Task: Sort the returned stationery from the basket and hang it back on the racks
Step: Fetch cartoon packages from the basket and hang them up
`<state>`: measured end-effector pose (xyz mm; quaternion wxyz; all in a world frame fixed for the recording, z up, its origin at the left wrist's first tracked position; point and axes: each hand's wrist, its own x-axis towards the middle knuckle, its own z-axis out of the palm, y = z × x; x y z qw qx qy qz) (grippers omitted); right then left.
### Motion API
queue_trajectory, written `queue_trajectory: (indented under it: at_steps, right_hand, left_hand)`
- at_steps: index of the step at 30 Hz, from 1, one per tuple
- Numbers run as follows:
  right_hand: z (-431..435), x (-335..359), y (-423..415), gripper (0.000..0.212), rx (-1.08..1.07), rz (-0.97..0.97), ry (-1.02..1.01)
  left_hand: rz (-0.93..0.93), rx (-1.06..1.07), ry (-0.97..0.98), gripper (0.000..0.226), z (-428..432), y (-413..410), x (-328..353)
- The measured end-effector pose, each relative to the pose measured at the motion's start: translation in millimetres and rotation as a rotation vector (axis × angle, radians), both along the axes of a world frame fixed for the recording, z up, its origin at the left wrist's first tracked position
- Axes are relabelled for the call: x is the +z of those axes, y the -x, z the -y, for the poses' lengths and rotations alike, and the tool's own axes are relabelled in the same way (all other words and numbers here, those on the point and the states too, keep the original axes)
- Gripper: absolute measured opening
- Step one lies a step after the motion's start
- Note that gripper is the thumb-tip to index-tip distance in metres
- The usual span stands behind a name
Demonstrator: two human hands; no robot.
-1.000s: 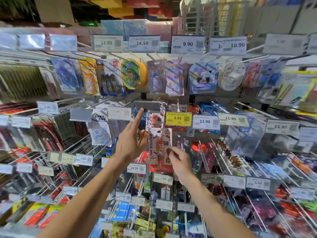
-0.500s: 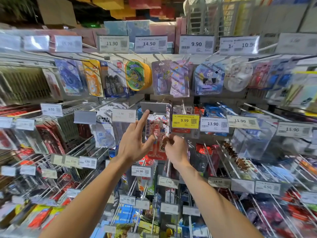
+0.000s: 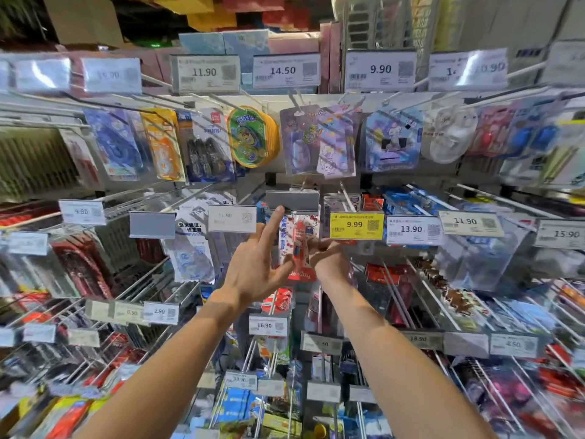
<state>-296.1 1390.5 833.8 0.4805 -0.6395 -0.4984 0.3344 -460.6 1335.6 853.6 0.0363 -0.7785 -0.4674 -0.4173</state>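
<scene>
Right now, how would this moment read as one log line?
phase: rehanging | left hand: index finger at blank grey tag | right hand: holds red-and-white pack under tag | hooked: cannot tell

We log two bare forearms, left forearm [image 3: 183, 353] and right forearm [image 3: 386, 359], skin uncovered from wrist to the frame's bottom edge. Left grip [image 3: 253, 267] bare, slim fingers, wrist bare. Right grip [image 3: 329, 263] bare too, only its back and wrist plain to us; fingers mostly hidden. Both forearms look lean and smooth.
</scene>
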Motion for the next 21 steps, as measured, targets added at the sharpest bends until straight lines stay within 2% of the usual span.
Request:
queue_trajectory:
  at_steps: [4, 8, 11, 13, 17, 19, 21]
  right_hand:
    - [-15, -1, 1, 0.021, -0.045, 0.08, 0.07]
    - [-13, -13, 0, 0.026, -0.093, -0.021, 0.08]
    - [0, -25, -6, 0.017, -0.113, -0.107, 0.066]
    - [12, -32, -11, 0.012, -0.069, -0.055, 0.054]
    - [39, -39, -26, 0.012, 0.068, 0.095, -0.016]
    - [54, -39, -35, 0.01, 0.108, 0.143, -0.064]
    - [67, -40, -44, 0.01, 0.156, 0.205, -0.093]
  left_hand:
    - [0.008, -0.056, -0.022, 0.102, -2, 1, -2]
    - [0.021, -0.086, -0.039, 0.103, -3, 3, -4]
    - [0.023, -0.083, -0.036, 0.101, 0, 2, -6]
    - [0.052, -0.064, -0.002, 0.099, 1, 1, -10]
    - [-0.006, -0.059, -0.042, 0.068, 9, -1, -29]
    - [-0.037, -0.039, 0.006, 0.072, 16, -2, -43]
    - [-0.07, 0.008, 0.086, 0.063, 26, -4, -54]
